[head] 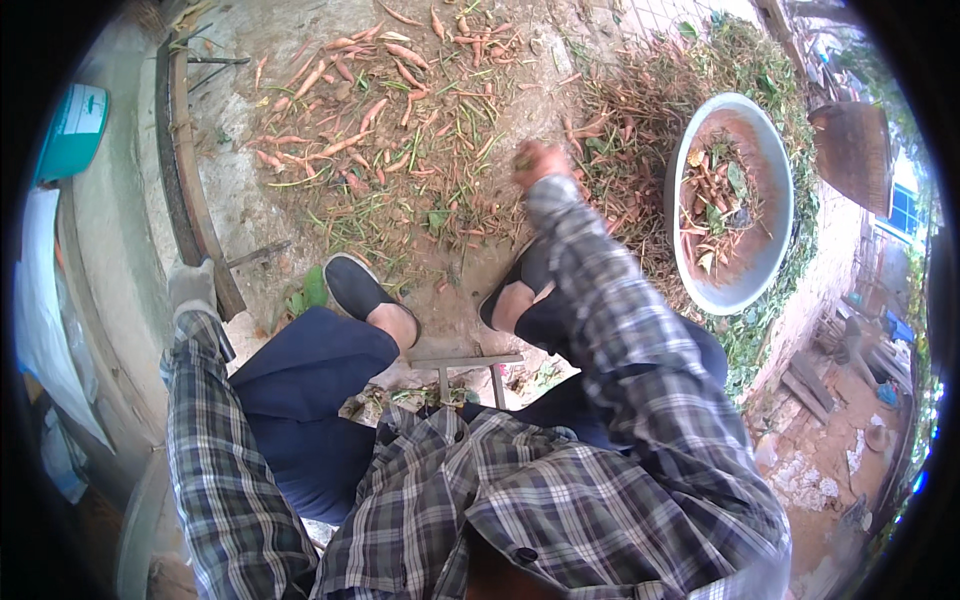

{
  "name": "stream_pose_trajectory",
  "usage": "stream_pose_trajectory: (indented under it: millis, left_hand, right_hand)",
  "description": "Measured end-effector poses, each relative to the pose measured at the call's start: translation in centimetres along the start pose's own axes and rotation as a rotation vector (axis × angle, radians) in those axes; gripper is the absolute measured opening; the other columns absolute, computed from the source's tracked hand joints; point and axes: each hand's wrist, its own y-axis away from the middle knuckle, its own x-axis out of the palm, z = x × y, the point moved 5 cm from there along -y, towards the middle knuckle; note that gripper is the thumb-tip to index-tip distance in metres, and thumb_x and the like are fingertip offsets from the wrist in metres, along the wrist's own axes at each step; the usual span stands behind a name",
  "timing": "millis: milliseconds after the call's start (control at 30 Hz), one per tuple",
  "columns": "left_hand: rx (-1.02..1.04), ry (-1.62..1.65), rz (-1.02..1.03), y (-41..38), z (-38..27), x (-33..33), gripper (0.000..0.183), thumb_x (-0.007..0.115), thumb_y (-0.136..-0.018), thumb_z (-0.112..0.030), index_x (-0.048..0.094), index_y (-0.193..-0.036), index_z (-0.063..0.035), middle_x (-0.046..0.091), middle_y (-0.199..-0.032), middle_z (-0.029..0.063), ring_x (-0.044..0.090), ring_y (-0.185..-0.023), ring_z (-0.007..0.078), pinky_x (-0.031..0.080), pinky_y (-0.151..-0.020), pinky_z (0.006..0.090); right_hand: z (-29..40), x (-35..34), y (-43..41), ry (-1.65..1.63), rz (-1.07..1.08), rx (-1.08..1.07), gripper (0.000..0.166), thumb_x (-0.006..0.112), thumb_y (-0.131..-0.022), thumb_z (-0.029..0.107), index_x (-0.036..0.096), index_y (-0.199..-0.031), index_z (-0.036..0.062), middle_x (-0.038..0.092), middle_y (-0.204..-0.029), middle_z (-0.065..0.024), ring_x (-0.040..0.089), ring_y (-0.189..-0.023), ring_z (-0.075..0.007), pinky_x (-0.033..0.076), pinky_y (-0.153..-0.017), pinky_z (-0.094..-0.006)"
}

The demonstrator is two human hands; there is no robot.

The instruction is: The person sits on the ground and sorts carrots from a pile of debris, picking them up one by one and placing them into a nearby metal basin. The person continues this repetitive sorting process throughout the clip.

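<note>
My left hand (pixel 193 286), in a grey glove, is at the lower end of a curved wooden piece with a dark edge (pixel 196 176), its fingers curled there. My right hand (pixel 541 163) is blurred and held over the ground between the spread roots and the stem pile; whether it holds anything cannot be told. Thin reddish sweet potatoes (pixel 349 142) lie scattered with green stems on the dirty concrete. To the right of my right hand, a large grey basin (pixel 780 202) holds root pieces, stems and leaves.
A heap of stems and leaves (pixel 637 90) surrounds the basin. My shoes (pixel 356 289) stand at the near edge of the roots, with a small wooden stool (pixel 465 362) between my legs. A teal bucket (pixel 79 135) is at far left; wooden boards (pixel 810 386) lie at right.
</note>
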Motion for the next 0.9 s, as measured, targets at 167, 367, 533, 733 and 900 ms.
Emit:
stream_pose_trajectory:
  millis: [167,367,533,733,900]
  left_hand:
    - [0.327,-0.45,-0.067,0.7,5.6,0.1,0.013,0.059,-0.08,-0.018,0.069,-0.08,-0.0092,0.064,-0.076,0.0179,0.064,-0.071,0.0341,0.051,-0.066,0.0444]
    - [0.315,-0.495,0.025,-0.4,4.3,1.1,0.016,0.057,-0.083,-0.021,0.07,-0.084,-0.0103,0.064,-0.074,0.0174,0.064,-0.072,0.0341,0.05,-0.067,0.0444]
    - [0.331,-0.496,0.078,-0.6,3.8,3.2,0.019,0.056,-0.085,-0.022,0.069,-0.086,-0.008,0.065,-0.078,0.0189,0.064,-0.075,0.0363,0.05,-0.067,0.0439]
    - [0.229,-0.207,-0.059,-1.1,5.1,2.3,0.019,0.063,-0.081,-0.021,0.069,-0.096,-0.0104,0.065,-0.073,0.0179,0.064,-0.074,0.0345,0.05,-0.067,0.0414]
    - [0.355,-0.357,-0.013,-0.2,6.7,2.2,0.016,0.062,-0.081,-0.017,0.07,-0.095,-0.0148,0.064,-0.071,0.0155,0.064,-0.071,0.0309,0.05,-0.068,0.0416]
  right_hand:
    - [2.3,-19.8,4.8,-0.203,-0.219,-0.118,0.039,0.072,-0.075,0.008,0.06,-0.112,0.007,0.067,-0.091,-0.0083,0.064,-0.08,-0.0171,0.054,-0.068,-0.029]
    - [-7.6,-34.4,10.2,0.54,-0.366,0.233,0.058,0.077,-0.072,0.03,0.055,-0.124,0.0148,0.059,-0.117,-0.0158,0.054,-0.113,-0.0317,0.042,-0.099,-0.0403]
    - [-1.6,-24.2,9.9,0.161,-0.395,-0.529,0.06,0.076,-0.074,0.014,0.05,-0.128,0.0096,0.054,-0.125,-0.0155,0.052,-0.116,-0.0315,0.042,-0.102,-0.0388]
    - [-2.7,-2.1,5.3,0.526,0.349,-0.263,0.084,0.077,-0.067,0.014,0.036,-0.139,0.0239,0.033,-0.14,-0.0112,0.034,-0.131,-0.0344,0.04,-0.103,-0.0478]
    - [-6.0,2.2,3.1,0.632,0.212,-0.191,0.089,0.076,-0.067,0.016,0.03,-0.143,0.0237,0.028,-0.144,-0.0106,0.027,-0.133,-0.0347,0.045,-0.094,-0.0533]
